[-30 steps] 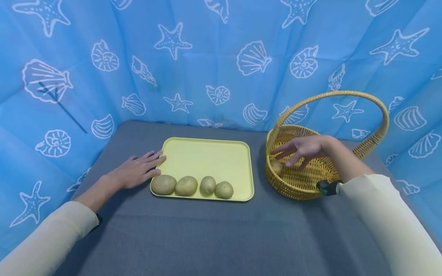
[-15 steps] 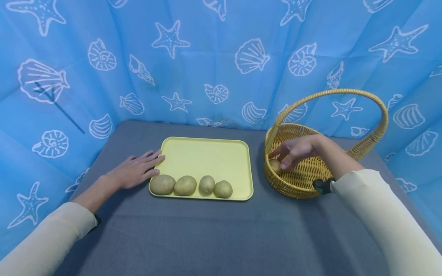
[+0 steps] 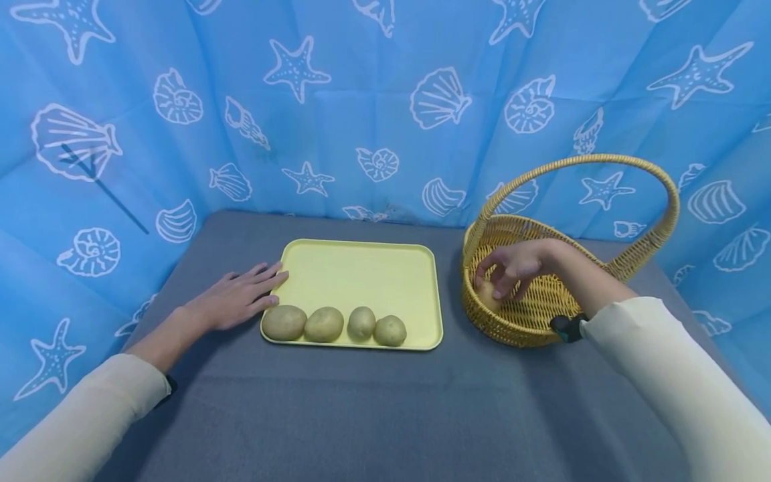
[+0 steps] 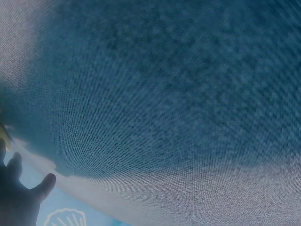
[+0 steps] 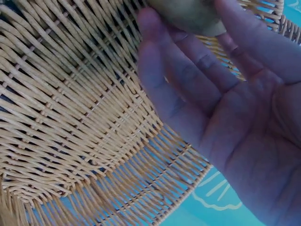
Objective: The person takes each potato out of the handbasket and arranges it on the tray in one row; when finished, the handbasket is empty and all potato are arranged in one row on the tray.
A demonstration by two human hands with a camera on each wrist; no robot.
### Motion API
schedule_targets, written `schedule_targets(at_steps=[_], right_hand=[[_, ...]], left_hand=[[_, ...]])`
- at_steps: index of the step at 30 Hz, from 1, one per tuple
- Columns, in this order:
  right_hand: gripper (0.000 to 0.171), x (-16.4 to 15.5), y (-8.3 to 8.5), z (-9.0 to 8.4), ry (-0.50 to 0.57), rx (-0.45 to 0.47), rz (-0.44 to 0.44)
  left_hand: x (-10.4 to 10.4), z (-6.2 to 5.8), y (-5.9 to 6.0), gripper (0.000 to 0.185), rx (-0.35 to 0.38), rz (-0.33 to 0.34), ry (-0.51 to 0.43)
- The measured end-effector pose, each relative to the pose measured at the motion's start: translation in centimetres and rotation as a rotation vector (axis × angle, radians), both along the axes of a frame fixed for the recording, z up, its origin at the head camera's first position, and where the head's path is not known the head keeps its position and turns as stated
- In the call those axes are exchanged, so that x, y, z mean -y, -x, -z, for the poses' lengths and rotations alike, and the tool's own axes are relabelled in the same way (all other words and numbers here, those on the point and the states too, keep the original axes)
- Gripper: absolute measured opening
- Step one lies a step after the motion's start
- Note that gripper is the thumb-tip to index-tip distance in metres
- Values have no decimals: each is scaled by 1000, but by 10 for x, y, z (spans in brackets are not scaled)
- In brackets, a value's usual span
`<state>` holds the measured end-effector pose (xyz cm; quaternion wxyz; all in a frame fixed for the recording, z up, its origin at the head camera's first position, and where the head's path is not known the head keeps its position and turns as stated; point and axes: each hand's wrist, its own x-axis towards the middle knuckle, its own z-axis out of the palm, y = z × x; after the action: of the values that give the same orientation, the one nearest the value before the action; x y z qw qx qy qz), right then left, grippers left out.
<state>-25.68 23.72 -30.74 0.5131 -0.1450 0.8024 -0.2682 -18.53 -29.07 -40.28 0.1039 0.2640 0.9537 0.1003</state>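
Observation:
Inside the wicker basket (image 3: 542,328), my right hand (image 3: 517,262) pinches a potato (image 3: 488,296) between thumb and fingers, close to the basket's left wall. The right wrist view shows that potato (image 5: 190,16) at the fingertips, partly cut off by the frame's top. My left hand (image 3: 237,298) lies with fingers straight over the left rim of a yellow tray (image 3: 361,268). Along the tray's front edge sit several potatoes in a row, the leftmost potato (image 3: 284,323) just below my left thumb. Part of the left hand (image 4: 21,193) shows dark at the corner of the left wrist view.
The basket's tall arched handle (image 3: 593,161) rises above my right forearm. A grey cloth (image 3: 361,415) covers the table beneath tray and basket. Behind stands a blue curtain (image 3: 349,120) with white shells and starfish.
My right hand has lowered in the basket and its fingers have closed round the potato, which has moved slightly to the right. The left hand stays on the tray's rim.

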Motion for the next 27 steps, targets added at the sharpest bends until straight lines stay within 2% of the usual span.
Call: schedule_targets(at_steps=[3,9,16,22,27], right_hand=[[43,1,-3,-2,5,-27,-50],[40,-3,-12,-14,46,-148,-165],[38,-8,-23,-38,85,-248,-179],[40,-10,-28,-53,130,-245,-183],[43,3,-35,-60,158,-228,-215]], left_hand=[[-1,0,0,60,1,0,0],[-3,-1,1,60,1,2,0],[-3,-5,-1,60,0,-5,-8],[-3,-2,-1,61,4,-7,12],[-2,0,-1,61,3,-11,9]])
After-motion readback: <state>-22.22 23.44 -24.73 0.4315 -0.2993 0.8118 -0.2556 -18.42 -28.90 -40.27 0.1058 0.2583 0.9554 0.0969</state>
